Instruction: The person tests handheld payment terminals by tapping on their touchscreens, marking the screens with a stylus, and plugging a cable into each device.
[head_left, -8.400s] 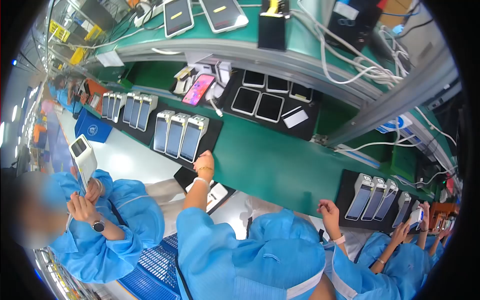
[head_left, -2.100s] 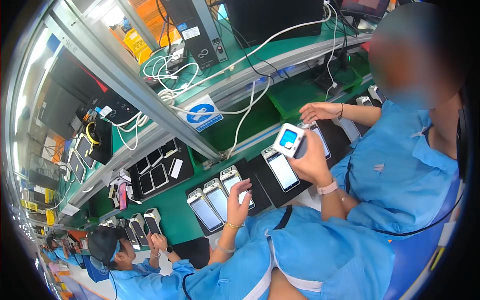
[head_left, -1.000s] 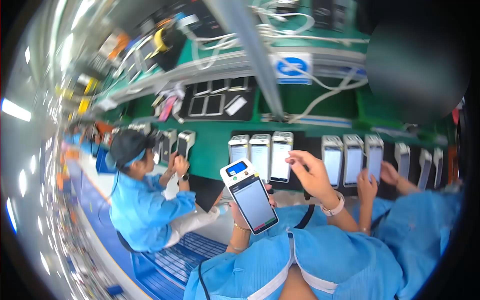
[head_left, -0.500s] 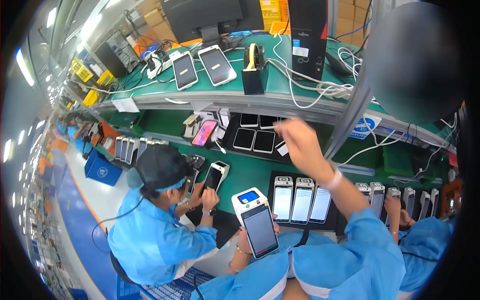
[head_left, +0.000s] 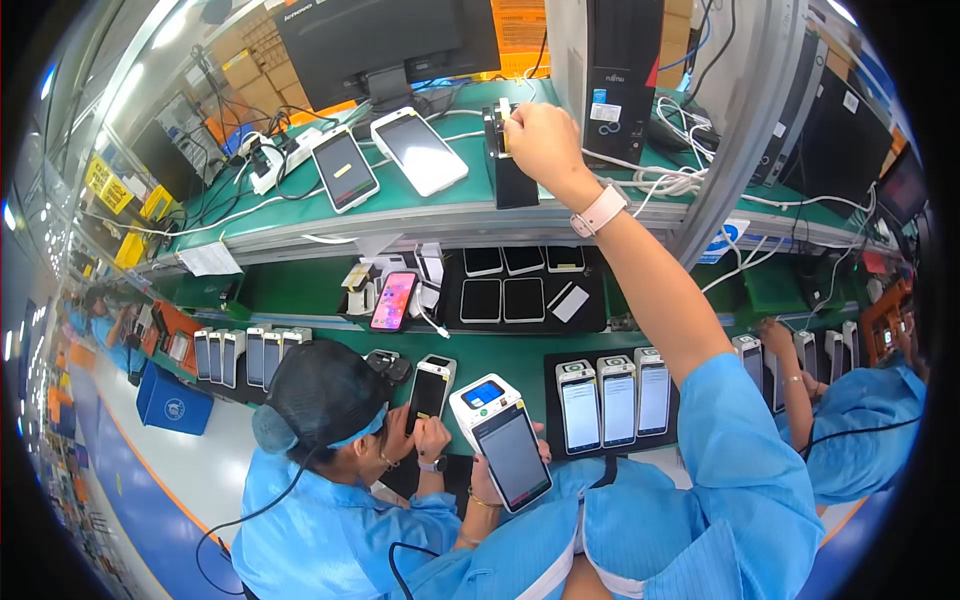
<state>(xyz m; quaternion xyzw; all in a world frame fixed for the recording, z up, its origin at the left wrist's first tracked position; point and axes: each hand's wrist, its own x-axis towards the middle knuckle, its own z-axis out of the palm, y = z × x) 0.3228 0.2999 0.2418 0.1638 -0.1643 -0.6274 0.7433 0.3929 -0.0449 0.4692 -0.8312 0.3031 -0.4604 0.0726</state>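
Note:
My left hand [head_left: 486,486] is wrapped around a white handheld payment terminal [head_left: 512,455] and keeps it tilted, screen up, in front of my body. Its large screen is grey, with a small blue picture on the top part. My right hand [head_left: 547,145] is stretched up to the upper shelf, fingers curled at the top of a black holder [head_left: 514,188]. A bit of yellow shows beside the fingertips; what they grip is hidden. Two more devices lie left of the holder, a smaller terminal [head_left: 345,170] and a larger one [head_left: 420,152].
Terminals [head_left: 618,405] stand in a row on a black mat at right. A pink-screened phone [head_left: 394,302] and a black tray [head_left: 545,315] of devices sit under the shelf. A co-worker [head_left: 330,470] works close at left, another [head_left: 860,430] at right. A metal post [head_left: 735,140] rises near my right arm.
My right hand has moved up from beneath the shelf edge to the black holder, and its fingers have closed there. The terminal stays in my left hand. The view has shifted slightly.

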